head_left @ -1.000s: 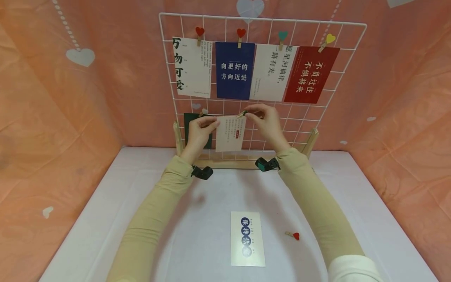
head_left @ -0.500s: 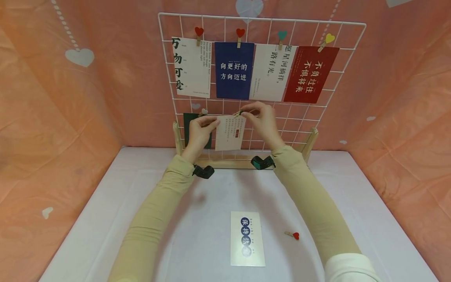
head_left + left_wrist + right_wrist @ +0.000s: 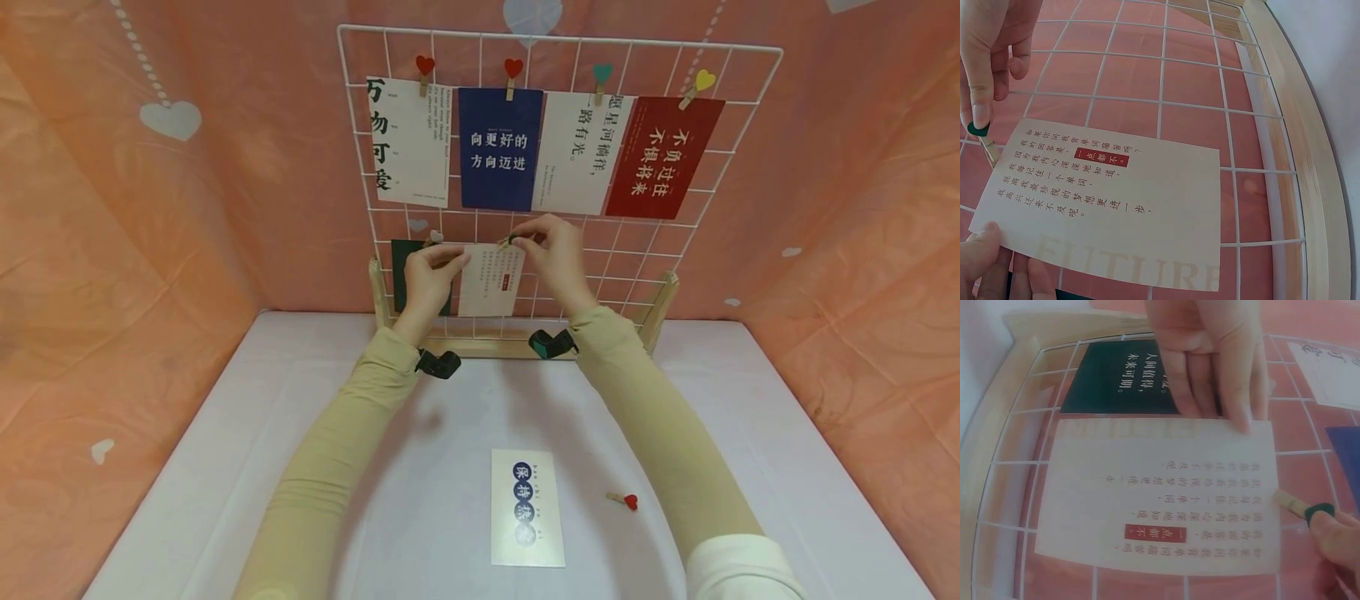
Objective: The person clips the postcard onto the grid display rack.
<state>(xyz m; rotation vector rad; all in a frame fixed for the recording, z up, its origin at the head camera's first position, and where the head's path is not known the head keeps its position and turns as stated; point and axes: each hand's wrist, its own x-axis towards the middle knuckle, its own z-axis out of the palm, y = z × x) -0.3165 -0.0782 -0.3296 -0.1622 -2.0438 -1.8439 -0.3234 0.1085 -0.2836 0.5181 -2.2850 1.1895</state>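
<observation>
My left hand (image 3: 430,279) pinches the upper left edge of a cream card (image 3: 487,282) with small printed lines and a red block. The card lies against a white wire grid (image 3: 1163,62). In my right hand (image 3: 557,254) a small wooden clothespin (image 3: 1291,503) with a dark green end is pinched between thumb and finger. Its tip meets the card's top edge; whether it grips card and wire cannot be told. Partly behind my left hand hangs a dark green card (image 3: 1110,378), under a clothespin with a pale heart (image 3: 436,237).
Above hang a white card (image 3: 412,158), a blue card (image 3: 498,150), another white card (image 3: 573,167) and a red card (image 3: 663,158), each clipped with a heart clothespin. On the table lie a white card (image 3: 547,546) and a red-heart clothespin (image 3: 624,501). A wooden base (image 3: 480,347) supports the grid.
My right hand has moved slightly left with the clothespin, bringing it to the card's top edge. The card has risen a little. My left hand keeps its pinch.
</observation>
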